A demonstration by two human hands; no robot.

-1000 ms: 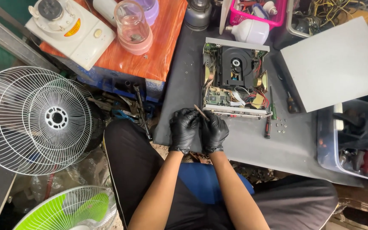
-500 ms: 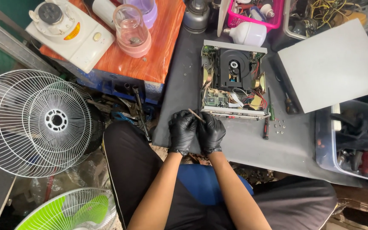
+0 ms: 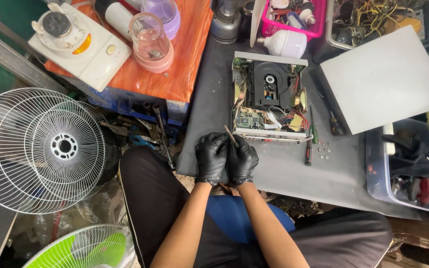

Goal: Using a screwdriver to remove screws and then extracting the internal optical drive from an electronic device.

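1. The person is sitting at a dark grey surface [image 3: 279, 171], and both hands are wearing black gloves.
2. The left hand [image 3: 211, 158] and the right hand [image 3: 243, 160] are pressing close together at the near edge of the surface, touching each other.
3. The fingers of both hands are curling closed around a thin stick-like tool [image 3: 231, 135] — its tip is pointing up and away from the person, a little to the left.
4. I cannot tell which hand is carrying more of the grip, because the fingers are overlapping.
5. The tool is standing out above the knuckles, just in front of an opened disc player [image 3: 269, 99] with its cover off; circuit boards and coloured wires are showing inside.
6. A green-handled screwdriver [image 3: 312, 129] and a red-handled one [image 3: 308, 151] are lying just right of the player, with some small screws [image 3: 323, 149] near them.
7. A flat grey panel [image 3: 388, 79] is lying further right, partly over a clear plastic bin [image 3: 408, 168] of tools.
8. On the left, a white blender base [image 3: 80, 44] and a pink jar [image 3: 151, 43] are standing on an orange board — well apart from the hands.
9. A white fan grille [image 3: 45, 149] is leaning beside the person's left knee.
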